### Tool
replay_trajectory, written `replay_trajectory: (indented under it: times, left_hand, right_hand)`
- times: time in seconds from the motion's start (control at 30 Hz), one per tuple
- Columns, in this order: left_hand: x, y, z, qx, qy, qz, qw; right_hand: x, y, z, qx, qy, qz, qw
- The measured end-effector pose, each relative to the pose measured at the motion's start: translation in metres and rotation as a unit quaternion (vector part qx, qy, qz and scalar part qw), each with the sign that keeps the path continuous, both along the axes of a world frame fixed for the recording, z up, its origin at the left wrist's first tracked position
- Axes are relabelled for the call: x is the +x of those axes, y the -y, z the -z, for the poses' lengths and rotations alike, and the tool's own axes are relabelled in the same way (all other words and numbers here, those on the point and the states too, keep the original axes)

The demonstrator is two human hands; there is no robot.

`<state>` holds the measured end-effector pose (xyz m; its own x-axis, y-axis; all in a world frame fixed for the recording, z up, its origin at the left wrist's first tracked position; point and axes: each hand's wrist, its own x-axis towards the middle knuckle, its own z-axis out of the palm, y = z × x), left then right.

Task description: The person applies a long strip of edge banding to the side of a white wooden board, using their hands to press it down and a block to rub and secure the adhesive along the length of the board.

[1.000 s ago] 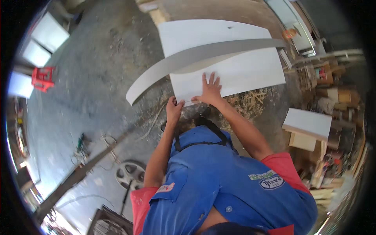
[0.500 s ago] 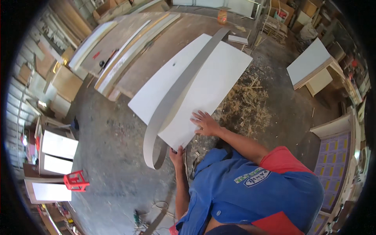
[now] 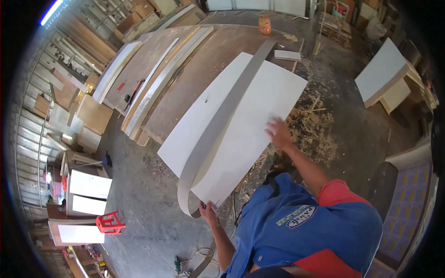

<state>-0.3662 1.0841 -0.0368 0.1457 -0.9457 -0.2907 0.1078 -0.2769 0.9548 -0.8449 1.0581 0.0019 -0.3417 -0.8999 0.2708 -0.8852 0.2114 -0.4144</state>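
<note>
A large white panel point(image 3: 264, 111) lies on the brown worktable, its near corner pointing toward me. A long grey edge-banding strip point(image 3: 218, 118) runs over it, its near end curling in a loop past the corner. At that corner my left hand point(image 3: 209, 214) is closed, thumb against the panel edge; a small dark thing shows at its fingertips, too small to name. My right hand point(image 3: 280, 134), slightly blurred, is over the panel's right edge with fingers apart and nothing in them. Whether it touches the surface, I cannot tell.
Long boards point(image 3: 162, 76) lie across the worktable point(image 3: 185, 83), with an orange-lidded jar point(image 3: 264, 25) at its far end. Wood shavings point(image 3: 315, 134) cover the floor at right. A red stool point(image 3: 110, 223) stands left; a corded power tool point(image 3: 177, 264) lies near me.
My right hand has moved right and farther along the panel, to its right edge. The left hand stays at the near corner. The whole view has shifted slightly.
</note>
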Motion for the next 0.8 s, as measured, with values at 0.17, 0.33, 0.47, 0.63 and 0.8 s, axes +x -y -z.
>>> replay_trajectory:
  times: [0.17, 0.33, 0.47, 0.63, 0.8]
  left_hand:
    - [-0.011, 0.03, 0.012, 0.002, 0.156, -0.113, 0.981]
    - [-0.015, 0.004, -0.017, 0.116, 0.181, -0.177, 0.96]
    - [-0.084, 0.019, -0.014, 0.077, 0.31, -0.148, 0.936]
    - [-0.078, -0.023, -0.006, 0.147, 0.496, -0.239, 0.822]
    - [-0.146, 0.022, -0.018, 0.19, 0.527, -0.238, 0.793]
  right_hand:
    - [-0.116, 0.032, 0.04, -0.188, 0.156, 0.268, 0.932]
    - [-0.155, 0.105, 0.082, 0.186, -0.584, 0.576, 0.541]
    - [-0.269, 0.134, 0.192, 0.588, -0.74, 0.098, 0.31]
    - [-0.207, 0.189, 0.191, 0.573, -0.807, -0.088, 0.107]
    - [-0.267, 0.176, 0.182, 0.674, -0.732, -0.054, 0.086]
